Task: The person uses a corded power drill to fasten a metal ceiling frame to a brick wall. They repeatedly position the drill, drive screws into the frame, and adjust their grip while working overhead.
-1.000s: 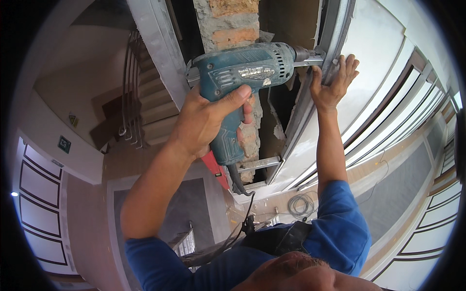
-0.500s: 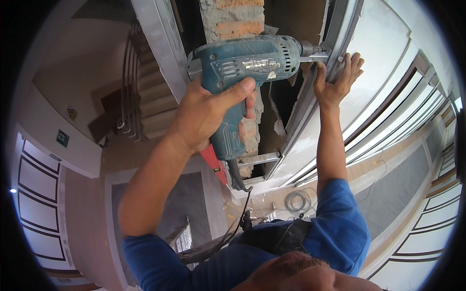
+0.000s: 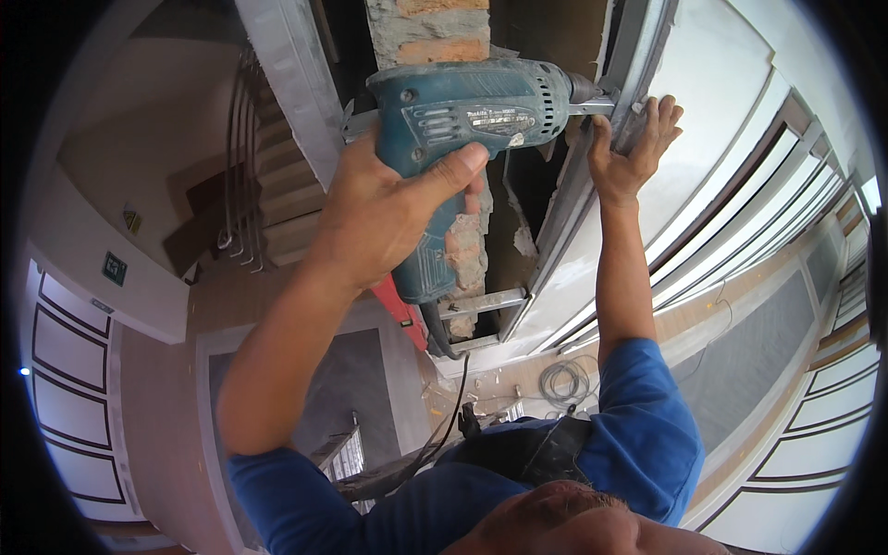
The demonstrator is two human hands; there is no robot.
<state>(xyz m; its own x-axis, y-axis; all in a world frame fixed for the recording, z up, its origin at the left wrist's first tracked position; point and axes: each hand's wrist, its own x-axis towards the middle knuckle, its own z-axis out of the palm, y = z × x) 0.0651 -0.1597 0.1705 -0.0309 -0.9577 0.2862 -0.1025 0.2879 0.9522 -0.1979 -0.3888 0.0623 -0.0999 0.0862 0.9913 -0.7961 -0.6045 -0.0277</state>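
Observation:
My left hand [image 3: 388,208] is wrapped round the grip of a dusty teal corded electric drill [image 3: 472,106], thumb along its side. The drill lies level, its chuck [image 3: 585,88] pointing right at a metal stud [image 3: 566,199]. A short metal strip [image 3: 592,108] runs to that stud just below the chuck; whether the bit touches metal is too small to tell. Fingers spread, my right hand [image 3: 634,157] rests at the stud's edge and the white board [image 3: 712,83] beside it. From the drill's base a black cable [image 3: 455,407] hangs down.
Behind the drill rises a rough brick pillar [image 3: 430,46] between metal frame members. A metal crosspiece [image 3: 486,303] spans the frame lower down. Something red [image 3: 400,305] hangs below my left wrist. Coiled cable [image 3: 564,384] lies on the floor, and stairs [image 3: 291,185] with railings are at left.
The drill and both my hands sit slightly farther left in the view, along with the surroundings. My grip on the drill and my right hand's place at the stud look the same.

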